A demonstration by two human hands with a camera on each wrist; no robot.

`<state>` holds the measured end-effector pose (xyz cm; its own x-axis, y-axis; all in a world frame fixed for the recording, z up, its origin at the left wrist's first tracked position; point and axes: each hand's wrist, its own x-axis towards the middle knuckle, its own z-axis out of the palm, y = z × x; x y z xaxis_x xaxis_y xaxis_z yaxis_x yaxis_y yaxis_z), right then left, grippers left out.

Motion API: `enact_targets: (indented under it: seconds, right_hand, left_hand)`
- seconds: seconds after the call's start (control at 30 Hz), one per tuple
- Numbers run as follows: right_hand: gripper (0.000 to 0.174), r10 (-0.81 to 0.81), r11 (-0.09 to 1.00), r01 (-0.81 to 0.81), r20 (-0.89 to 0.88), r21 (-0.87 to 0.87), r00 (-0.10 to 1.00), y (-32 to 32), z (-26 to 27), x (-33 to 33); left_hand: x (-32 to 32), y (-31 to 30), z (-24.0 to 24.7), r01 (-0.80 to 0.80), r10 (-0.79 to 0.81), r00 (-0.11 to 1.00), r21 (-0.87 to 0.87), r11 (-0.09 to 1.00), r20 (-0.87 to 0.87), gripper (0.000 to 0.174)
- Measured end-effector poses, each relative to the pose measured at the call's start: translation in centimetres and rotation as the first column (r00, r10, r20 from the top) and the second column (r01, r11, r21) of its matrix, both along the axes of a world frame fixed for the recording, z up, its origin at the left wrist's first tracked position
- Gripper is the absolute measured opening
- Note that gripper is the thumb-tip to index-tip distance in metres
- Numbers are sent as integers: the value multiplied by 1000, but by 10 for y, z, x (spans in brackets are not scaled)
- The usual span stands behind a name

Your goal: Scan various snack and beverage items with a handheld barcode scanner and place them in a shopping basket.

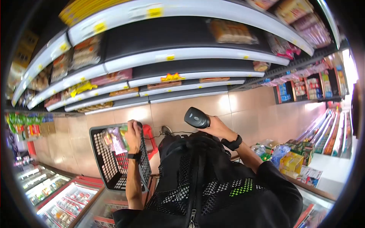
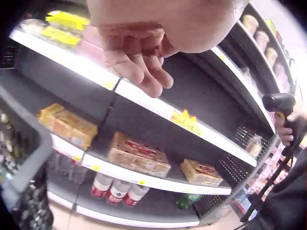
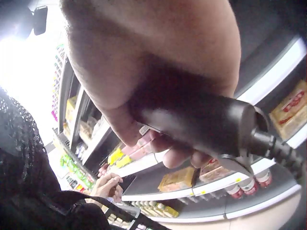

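My right hand (image 1: 217,128) grips a black handheld barcode scanner (image 1: 196,117), its head pointing toward the shelves. In the right wrist view the fingers wrap the scanner's handle (image 3: 192,124), and a ribbed cable (image 3: 278,148) leaves its end. Over a dark grey shopping basket (image 1: 99,167) hangs my left hand (image 1: 133,137). Its fingers (image 2: 127,69) are loosely bent with nothing between them in the left wrist view. Under and beside that hand, a few packets (image 1: 117,141) in purple and green wrapping lie in the basket. A red handle (image 1: 150,142) sits at the basket's right side.
Tiered shelves (image 1: 182,53) ahead carry packaged food, including wrapped packs (image 2: 139,154) and red-and-white bottles (image 2: 117,190). Glass-topped freezers (image 1: 74,201) line the lower left. At the right, cartons and a yellow box (image 1: 291,162) lie on a white surface. Tiled floor (image 1: 171,110) runs below the shelves.
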<state>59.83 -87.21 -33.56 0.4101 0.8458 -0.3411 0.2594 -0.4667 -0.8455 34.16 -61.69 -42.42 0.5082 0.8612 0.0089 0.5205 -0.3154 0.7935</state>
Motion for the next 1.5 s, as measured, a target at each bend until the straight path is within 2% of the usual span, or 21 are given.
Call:
enact_targets:
  seconds: [0.07,0.17,0.33,0.47,0.53,0.57,0.67,0.7,0.77,0.8,0.87,0.93,1.0,1.07,1.13,1.2,1.27,1.33,1.37,1.47,1.5]
  right_hand:
    - [48,-118,991,118,-2,63,993,-32,-4,18]
    - [42,-323,946,320,-90,-45,942,-93,-13,48]
    - [38,-540,822,549,-98,154,836,-179,-15,77]
    - [34,-590,807,589,44,38,806,-236,-6,94]
    - [33,-594,802,596,116,20,796,-261,-8,95]
    - [35,-630,776,630,68,20,774,-270,-8,97]
    - [36,-678,735,676,-46,-52,734,-289,1,103]
    - [35,-691,723,691,-38,-13,722,-294,1,104]
    - [36,-690,723,690,-12,23,724,-304,-4,104]
    - [36,-691,723,691,-15,25,723,-308,-7,104]
    - [37,-699,712,699,-28,65,715,-313,-11,105]
    - [37,-707,705,707,-23,49,707,-316,-18,105]
    - [37,-706,708,706,-12,38,708,-317,-17,111]
    - [38,-703,710,704,-39,7,710,-315,-15,117]
    - [38,-683,729,684,-44,1,729,-311,-29,124]
    - [39,-648,761,649,-51,-2,760,-302,-33,134]
    - [37,-543,833,548,-84,77,836,-284,-27,142]
    - [39,-457,886,462,-91,45,885,-261,-26,148]
    - [40,-413,899,423,-107,111,905,-252,-23,150]
    - [43,-243,936,275,-162,220,956,-211,-28,151]
    - [45,-136,956,179,-189,233,973,-198,-26,151]
  left_hand:
    - [52,-8,-7,152,-146,986,78,985,-74,16]
    - [152,-52,-10,353,-354,935,36,935,33,17]
    - [340,-153,30,642,-641,763,8,766,87,28]
    - [476,-229,79,720,-701,688,-60,691,188,27]
    - [548,-248,54,783,-775,622,-115,611,115,27]
    - [570,-260,56,791,-775,609,-57,609,171,32]
    - [619,-282,53,829,-821,557,-142,541,124,29]
    - [649,-275,-22,826,-818,561,-140,546,124,29]
    - [738,-268,-150,747,-803,571,299,594,169,24]
    - [734,-268,-142,748,-804,570,301,592,166,24]
    - [704,-270,-95,680,-681,732,18,733,23,45]
    - [665,-278,-34,650,-651,758,38,759,44,41]
    - [636,-278,-14,608,-611,789,61,792,73,37]
    - [611,-274,-14,477,-517,791,201,856,328,14]
    - [566,-277,30,508,-491,709,115,853,506,10]
    - [530,-263,34,501,-436,772,-21,865,462,8]
    - [489,-247,29,505,-408,707,-9,863,578,9]
    - [434,-227,35,469,-295,770,-190,862,566,9]
    - [409,-221,36,445,-245,724,-164,881,645,7]
    - [324,-193,28,226,75,726,-340,913,684,9]
    - [291,-185,20,274,158,664,-435,858,730,11]
